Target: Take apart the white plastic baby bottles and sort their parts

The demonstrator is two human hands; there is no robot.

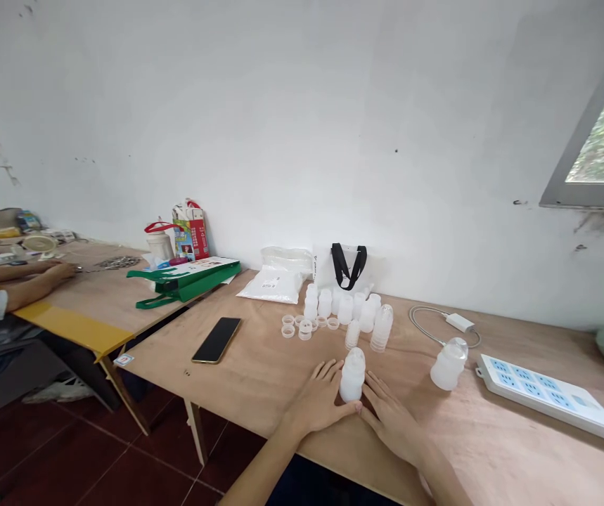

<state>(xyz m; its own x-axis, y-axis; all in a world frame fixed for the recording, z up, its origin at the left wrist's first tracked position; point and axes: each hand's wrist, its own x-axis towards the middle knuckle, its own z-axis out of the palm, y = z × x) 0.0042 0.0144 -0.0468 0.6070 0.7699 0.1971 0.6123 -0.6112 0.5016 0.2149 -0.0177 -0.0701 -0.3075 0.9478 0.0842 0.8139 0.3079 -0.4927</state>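
A small milky plastic baby bottle (pixel 353 379) with a clear domed cap stands upright on the wooden table, between my hands. My left hand (pixel 318 399) lies flat on its left side, fingers stretched out on the tabletop. On the right side my right hand (pixel 390 419) rests the same way, its fingers extended. The thumbs meet close to the front of the bottle's base. Whether the hands touch the bottle is hard to tell. A second capped bottle (pixel 448 365) stands to the right. Beyond my hands are several uncapped bottles (pixel 368 314), loose rings (pixel 306 329) and stacked clear domes (pixel 382 327).
A black phone (pixel 216 340) lies on the left. Behind are a white plastic packet (pixel 271 284) and a white bag with black handles (pixel 325 267). A power strip (pixel 549 395) and cabled adapter (pixel 460 322) are rightward. At another table, a person's hands (pixel 51 276) work.
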